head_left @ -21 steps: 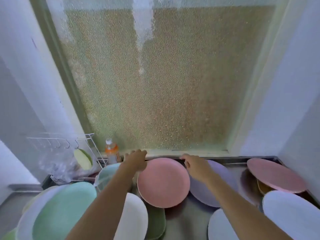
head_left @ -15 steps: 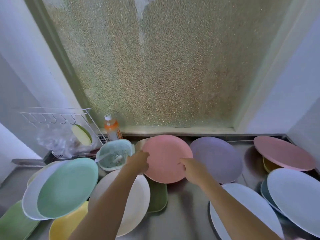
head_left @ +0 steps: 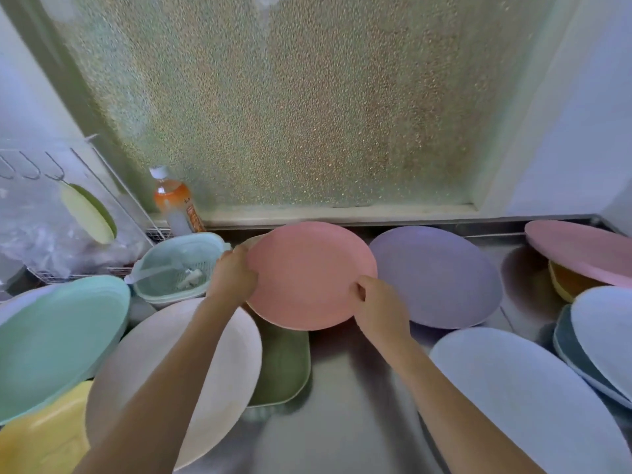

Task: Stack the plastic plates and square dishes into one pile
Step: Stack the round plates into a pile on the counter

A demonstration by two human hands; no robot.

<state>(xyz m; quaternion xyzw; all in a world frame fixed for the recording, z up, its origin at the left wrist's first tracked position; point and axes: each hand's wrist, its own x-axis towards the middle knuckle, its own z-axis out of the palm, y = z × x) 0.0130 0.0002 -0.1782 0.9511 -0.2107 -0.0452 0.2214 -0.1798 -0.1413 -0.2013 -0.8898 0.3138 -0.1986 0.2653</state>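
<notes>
Since earlier frame: both hands shifted from far rim to side rims of pink plate (head_left: 309, 275). Plate round, smooth matte plastic, tilted over green square dish (head_left: 282, 367). Left hand (head_left: 232, 275) closed on left rim; right hand (head_left: 379, 302) closed on near-right rim. Purple plate (head_left: 441, 278) just right of pink plate.

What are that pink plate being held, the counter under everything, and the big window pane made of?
The pink plate, gripped by the left hand and right hand, looks like matte plastic: flat pastel colour, no glaze shine. The counter seems to be brushed stainless steel, grey with blurred reflections. The window pane looks like frosted, pebbled glass, letting light through without a clear view.
</notes>
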